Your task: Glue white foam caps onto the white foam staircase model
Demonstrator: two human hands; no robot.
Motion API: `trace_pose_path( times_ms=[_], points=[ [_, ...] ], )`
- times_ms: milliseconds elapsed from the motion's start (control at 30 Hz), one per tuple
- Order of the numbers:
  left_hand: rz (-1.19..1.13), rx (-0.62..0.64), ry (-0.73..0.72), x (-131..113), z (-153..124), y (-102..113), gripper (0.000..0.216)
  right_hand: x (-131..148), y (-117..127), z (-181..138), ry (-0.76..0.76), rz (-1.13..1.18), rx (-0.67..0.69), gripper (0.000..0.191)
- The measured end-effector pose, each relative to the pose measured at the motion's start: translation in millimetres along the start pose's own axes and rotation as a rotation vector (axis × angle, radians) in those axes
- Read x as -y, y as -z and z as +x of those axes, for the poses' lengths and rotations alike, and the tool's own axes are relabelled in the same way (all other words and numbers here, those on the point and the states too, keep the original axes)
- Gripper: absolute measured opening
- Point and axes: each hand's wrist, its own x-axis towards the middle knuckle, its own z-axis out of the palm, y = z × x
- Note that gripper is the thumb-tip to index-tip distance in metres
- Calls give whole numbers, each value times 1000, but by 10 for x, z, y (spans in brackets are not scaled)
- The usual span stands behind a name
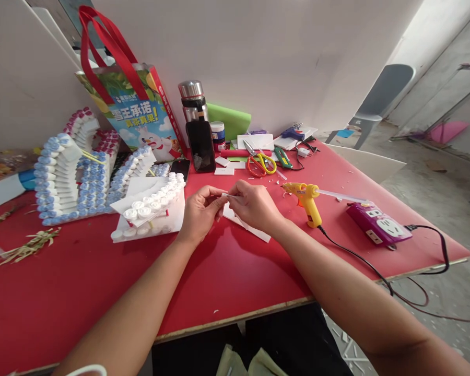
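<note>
My left hand (199, 215) and my right hand (254, 206) meet above the red table, fingertips pinched together. Between them shows a bit of a small white piece of paper (225, 196), mostly hidden by the fingers. Under my right hand lies a white strip (258, 233), flat on the table. Just left of my left hand stands a white model (121, 233) with rows of rolled white rosettes (144, 212) on a curved tier. To the right of my right hand, a yellow hot glue gun (307, 201) rests with a clear glue stick in its back.
A purple power strip (376, 224) with black cords sits at the right edge. Scissors (260, 161), a green cutter (283, 157), a propped phone (201, 147) and a steel flask (191, 94) stand behind. Blue-and-white rosette models (58, 177) and a printed bag (141, 115) occupy the left.
</note>
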Motion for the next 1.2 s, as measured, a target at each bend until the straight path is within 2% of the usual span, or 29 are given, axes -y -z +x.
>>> trace_pose_path(
  times_ms=[67,167,233,333,433,567,700,800,1067,1133,1200],
  points=[
    [1,21,6,5,7,22,23,10,33,19,-75,210,51,11],
    [1,48,-13,1,21,61,23,-11,110,78,-360,716,221,26],
    [13,55,-41,-2,29,76,22,-40,153,117,-530,970,367,37],
    [28,59,-59,4,34,83,22,-75,172,144,-645,1155,550,43],
    [31,58,-54,16,35,86,21,-71,165,130,-674,1224,589,37],
    [29,56,-56,21,35,84,21,-47,177,94,-602,1202,525,23],
    [39,38,-47,7,34,77,23,-53,182,79,-515,1084,487,25],
    [42,36,-42,-4,32,76,22,-63,162,81,-420,901,430,31],
    [17,-18,-20,19,23,14,21,7,28,32,-243,247,73,26],
    [12,-34,-30,30,24,15,21,29,10,21,-219,179,32,24],
    [33,-25,-53,33,27,34,21,31,6,17,-204,219,52,24]
  ],
)
